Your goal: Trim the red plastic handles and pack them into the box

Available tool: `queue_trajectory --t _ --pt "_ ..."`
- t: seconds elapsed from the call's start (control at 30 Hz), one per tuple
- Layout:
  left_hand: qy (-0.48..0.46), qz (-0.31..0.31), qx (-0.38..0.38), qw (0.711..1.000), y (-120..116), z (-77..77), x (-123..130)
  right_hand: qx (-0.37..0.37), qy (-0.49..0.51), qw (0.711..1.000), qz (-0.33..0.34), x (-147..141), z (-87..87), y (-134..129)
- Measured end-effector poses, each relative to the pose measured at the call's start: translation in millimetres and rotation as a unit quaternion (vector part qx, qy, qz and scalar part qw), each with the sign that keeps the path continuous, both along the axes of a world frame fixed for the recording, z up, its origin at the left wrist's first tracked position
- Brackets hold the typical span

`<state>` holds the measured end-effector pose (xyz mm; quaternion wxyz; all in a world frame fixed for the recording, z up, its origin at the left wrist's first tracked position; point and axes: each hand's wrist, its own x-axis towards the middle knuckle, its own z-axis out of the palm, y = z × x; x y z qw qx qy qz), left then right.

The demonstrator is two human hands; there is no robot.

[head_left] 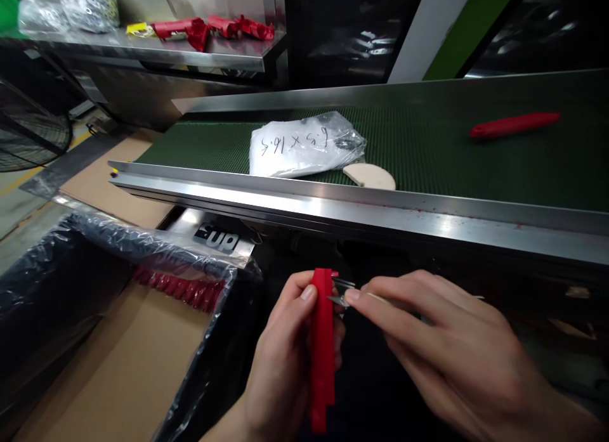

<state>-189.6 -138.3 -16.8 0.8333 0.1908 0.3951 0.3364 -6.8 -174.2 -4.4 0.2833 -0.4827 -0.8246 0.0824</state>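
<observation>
My left hand (286,347) is closed around a long, narrow red plastic part (323,340), its thumb pressed on the near face. The part stands roughly upright, with thin prongs sticking out to the right near its top. My right hand (442,340) pinches a craft knife (339,300) with a small pointed metal blade. The blade's tip meets the right edge of the red part, just below the prongs. Most of the knife's handle is hidden by my right fingers, and my left fingertips are partly behind the part.
Ahead runs a green conveyor belt (428,156) with a metal rail (304,204). On it lie a labelled plastic bag (304,144), a beige curved piece (370,175) and a red part (514,125). A lined box (143,366) stands left. Red pieces (190,31) lie on a metal shelf.
</observation>
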Motion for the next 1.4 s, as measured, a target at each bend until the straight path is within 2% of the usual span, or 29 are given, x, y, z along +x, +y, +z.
queue_trajectory --t 0.17,0.37,0.6,0.83,1.0,1.13,1.23,1.4 --pt "0.016 0.014 0.022 1.000 7.8 2.5 -0.1 0.011 -0.025 1.000 0.008 -6.5 1.8 -6.3" --pt "-0.016 0.035 0.054 0.998 15.8 3.9 1.8 0.005 -0.072 0.997 0.017 -9.6 -7.2 -18.7" --pt "-0.024 0.030 0.040 0.998 22.9 3.4 2.6 0.028 -0.087 0.995 0.041 -12.0 -10.8 -23.6" --pt "-0.046 0.057 0.024 0.997 30.9 4.8 4.9 0.022 0.054 0.998 -0.003 -8.0 -3.6 -23.9" --pt "-0.034 0.030 0.055 0.997 22.8 3.7 2.2 0.008 0.040 0.998 -0.038 7.2 2.7 -9.9" --pt "-0.015 0.016 0.064 0.998 16.7 1.4 0.7 0.010 0.008 0.999 -0.046 3.0 2.2 -0.1" --pt "0.000 0.027 0.044 0.999 17.2 0.6 1.4 -0.024 0.074 0.995 -0.067 -9.5 0.8 -0.9" --pt "-0.005 0.042 0.024 0.999 18.1 0.9 6.2 -0.165 0.199 0.963 -0.077 -32.5 -5.0 -3.3"
